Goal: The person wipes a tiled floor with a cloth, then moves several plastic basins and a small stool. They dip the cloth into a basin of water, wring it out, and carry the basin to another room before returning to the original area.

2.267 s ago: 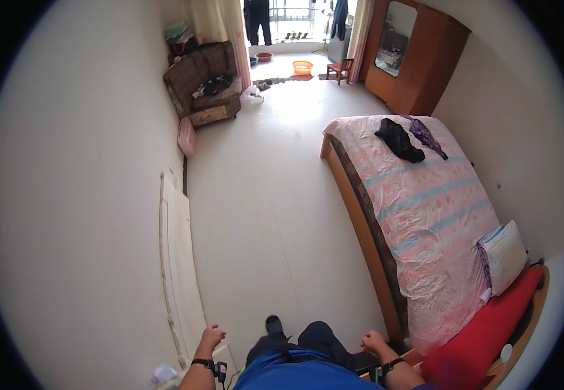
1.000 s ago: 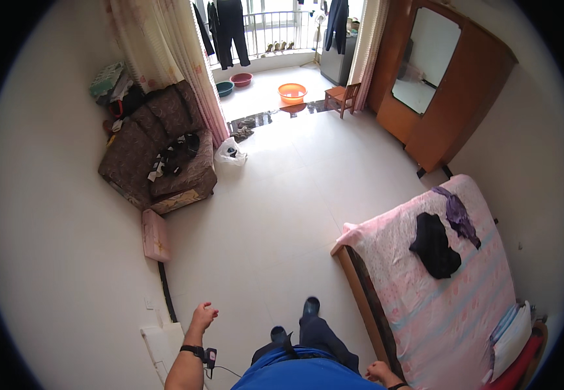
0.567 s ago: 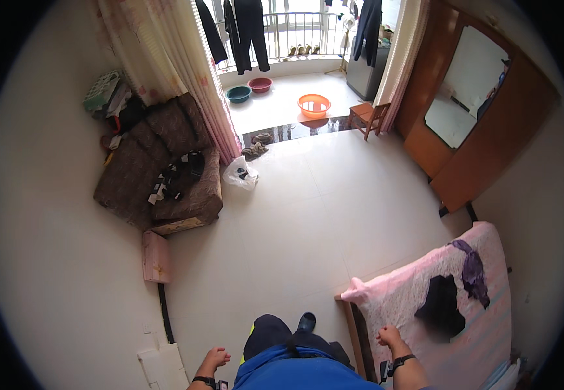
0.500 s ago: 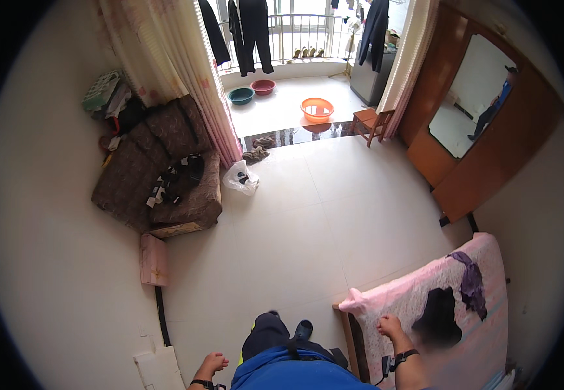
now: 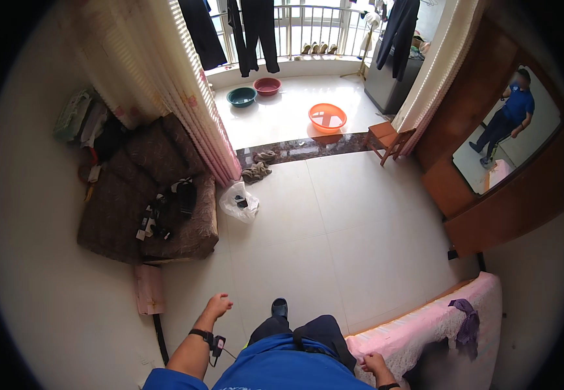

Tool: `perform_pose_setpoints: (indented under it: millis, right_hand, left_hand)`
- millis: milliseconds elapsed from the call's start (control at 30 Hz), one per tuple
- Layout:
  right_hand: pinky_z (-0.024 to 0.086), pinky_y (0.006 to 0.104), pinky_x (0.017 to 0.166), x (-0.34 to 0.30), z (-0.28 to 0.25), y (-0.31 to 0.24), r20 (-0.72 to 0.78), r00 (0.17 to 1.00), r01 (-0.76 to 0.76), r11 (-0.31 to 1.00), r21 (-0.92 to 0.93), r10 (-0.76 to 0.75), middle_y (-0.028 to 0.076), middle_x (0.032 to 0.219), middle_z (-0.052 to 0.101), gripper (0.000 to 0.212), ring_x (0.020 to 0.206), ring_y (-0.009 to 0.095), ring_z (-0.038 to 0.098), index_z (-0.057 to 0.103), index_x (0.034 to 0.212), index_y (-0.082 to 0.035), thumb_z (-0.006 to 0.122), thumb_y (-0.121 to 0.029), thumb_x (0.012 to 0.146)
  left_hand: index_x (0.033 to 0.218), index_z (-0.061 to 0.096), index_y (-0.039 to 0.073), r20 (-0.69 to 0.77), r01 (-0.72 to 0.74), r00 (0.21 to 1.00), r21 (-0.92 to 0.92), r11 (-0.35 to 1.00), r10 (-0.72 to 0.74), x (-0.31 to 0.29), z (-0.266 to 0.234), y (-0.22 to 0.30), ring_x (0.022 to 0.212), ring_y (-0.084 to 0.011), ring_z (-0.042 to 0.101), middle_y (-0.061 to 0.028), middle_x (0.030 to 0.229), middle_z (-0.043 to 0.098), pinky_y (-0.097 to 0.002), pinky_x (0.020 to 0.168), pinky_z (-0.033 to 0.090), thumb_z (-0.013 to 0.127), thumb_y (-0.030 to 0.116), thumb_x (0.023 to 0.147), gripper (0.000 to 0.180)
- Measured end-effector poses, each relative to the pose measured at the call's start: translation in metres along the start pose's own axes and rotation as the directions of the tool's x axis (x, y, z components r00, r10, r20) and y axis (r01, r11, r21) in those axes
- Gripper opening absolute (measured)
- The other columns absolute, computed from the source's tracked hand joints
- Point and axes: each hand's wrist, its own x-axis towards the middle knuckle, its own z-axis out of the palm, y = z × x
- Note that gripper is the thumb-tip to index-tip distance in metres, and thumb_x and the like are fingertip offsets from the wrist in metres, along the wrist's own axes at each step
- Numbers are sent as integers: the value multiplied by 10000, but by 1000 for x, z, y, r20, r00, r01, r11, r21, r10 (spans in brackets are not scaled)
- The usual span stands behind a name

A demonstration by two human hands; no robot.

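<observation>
My left hand (image 5: 217, 305) hangs in front of me over the pale tiled floor (image 5: 275, 266), its fingers loosely curled in with nothing visible in them. At the lower right, my right hand (image 5: 374, 364) is also curled closed, with no object showing in it. It appears above the near corner of the pink-covered bed (image 5: 386, 344); whether it touches the cover I cannot tell. A black cloth (image 5: 428, 364) lies on the bed beside that hand, partly blurred. Farther along is a crumpled purple garment (image 5: 467, 328).
To the left stand a brown sofa (image 5: 122, 201) with dark items on it and a pink box (image 5: 150, 289). A white plastic bag (image 5: 235, 207) rests by the curtain. Ahead are an orange basin (image 5: 328, 127), a small wooden chair (image 5: 389, 140) and a mirrored wardrobe (image 5: 467, 224).
I have stepped forward, and the basins, chair and wardrobe look nearer. My left hand has swung forward and up, while my right hand has dropped back along the bed.
</observation>
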Motion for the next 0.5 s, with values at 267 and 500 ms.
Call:
perform_pose_setpoints:
  millis: [267, 500]
  right_hand:
    - [589, 429, 775, 71, -66, -92, 138, 990, 27, 969, -246, 7, 177, 1018, 762, 364, 907, 336, 739, 728, 1109, 0, 626, -297, 924]
    - [582, 351, 482, 195, -246, -325, -44, 999, 26, 995, -100, -31, 181, 907, 739, 235, 596, 239, 698, 617, 1125, -1, 486, -149, 997]
  left_hand:
    - [1373, 523, -34, -118, -154, 982, -49, 987, 147, 128, 22, 184, 902, -228, 749, -175, 1045, 758, -353, 792, 601, 551, 107, 958, 439]
    - [1382, 530, -11, -1, 229, 973, -20, 973, -230, 113, 135, 197, 818, -206, 739, -141, 1013, 758, -322, 667, 568, 543, 119, 939, 462]
